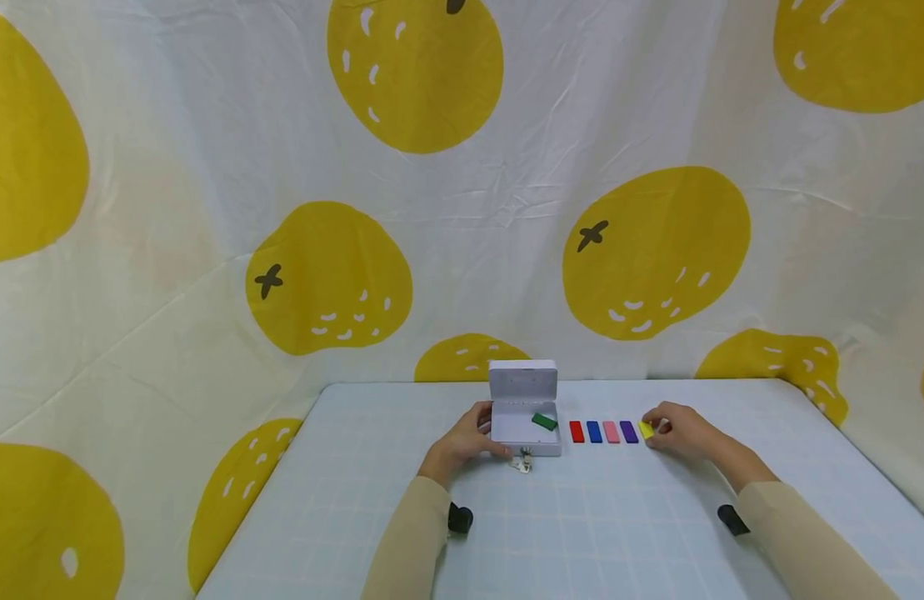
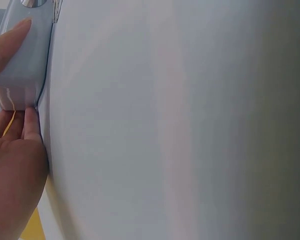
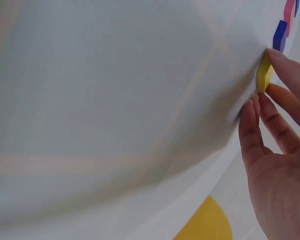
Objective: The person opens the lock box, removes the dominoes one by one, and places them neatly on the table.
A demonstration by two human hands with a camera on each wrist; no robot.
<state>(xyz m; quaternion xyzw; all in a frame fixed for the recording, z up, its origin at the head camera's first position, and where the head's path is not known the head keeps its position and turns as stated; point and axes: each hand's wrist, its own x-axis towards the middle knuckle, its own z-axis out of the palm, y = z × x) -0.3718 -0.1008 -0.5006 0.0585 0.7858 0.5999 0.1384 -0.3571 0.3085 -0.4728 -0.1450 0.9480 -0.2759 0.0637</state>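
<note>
A small white metal cash box (image 1: 549,450) stands on the table with its lid (image 1: 523,385) raised. Inside it lies a green rectangular block (image 1: 545,422). My left hand (image 1: 465,442) holds the box by its left front corner, the thumb on the front wall and the fingers against the side. Keys (image 1: 521,464) hang at the front lock. To the right, my right hand (image 1: 679,432) pinches a yellow rectangular block (image 3: 263,72) between thumb and fingers, at the right end of a row. A purple block (image 1: 629,432) lies just left of it.
The row continues leftward with a pink block (image 1: 611,432), a blue block (image 1: 594,432) and a red block (image 1: 577,432), evenly spaced beside the box. A pale checked cloth covers the table (image 1: 581,533). Behind it hangs a white curtain (image 1: 491,250) with yellow fruit prints.
</note>
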